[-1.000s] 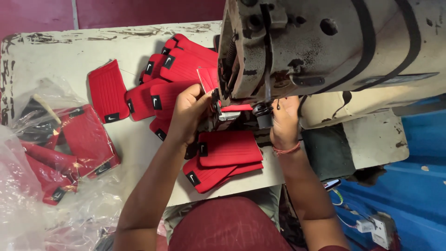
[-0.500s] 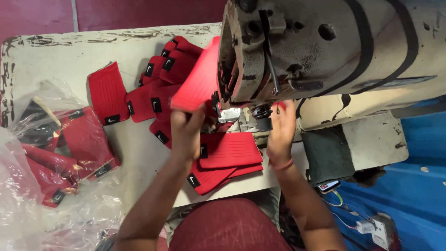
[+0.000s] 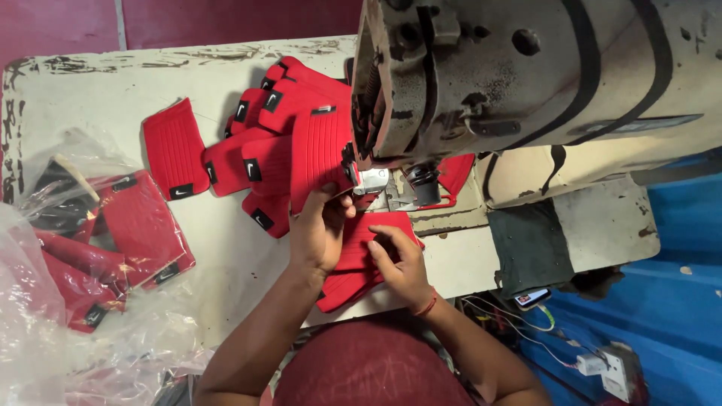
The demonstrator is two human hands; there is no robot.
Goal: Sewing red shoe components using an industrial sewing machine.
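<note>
My left hand (image 3: 320, 229) grips the lower edge of a red ribbed fabric piece (image 3: 320, 154) with a small black tag, held up beside the head of the grey sewing machine (image 3: 526, 75). My right hand (image 3: 402, 263) rests with bent fingers on a small stack of red pieces (image 3: 353, 267) lying at the near edge of the worn white table (image 3: 90, 98). The machine's presser foot (image 3: 372, 180) sits just above both hands.
A pile of several red pieces with black tags (image 3: 256, 143) lies left of the machine. Clear plastic bags holding more red pieces (image 3: 98, 248) fill the left side. A phone (image 3: 532, 298), cables and a white power socket (image 3: 613, 368) are at the lower right over a blue surface.
The left hand has lowered the lifted red piece and turned it flat beside the machine head. The right hand left the needle area and came down onto the stack near me.
</note>
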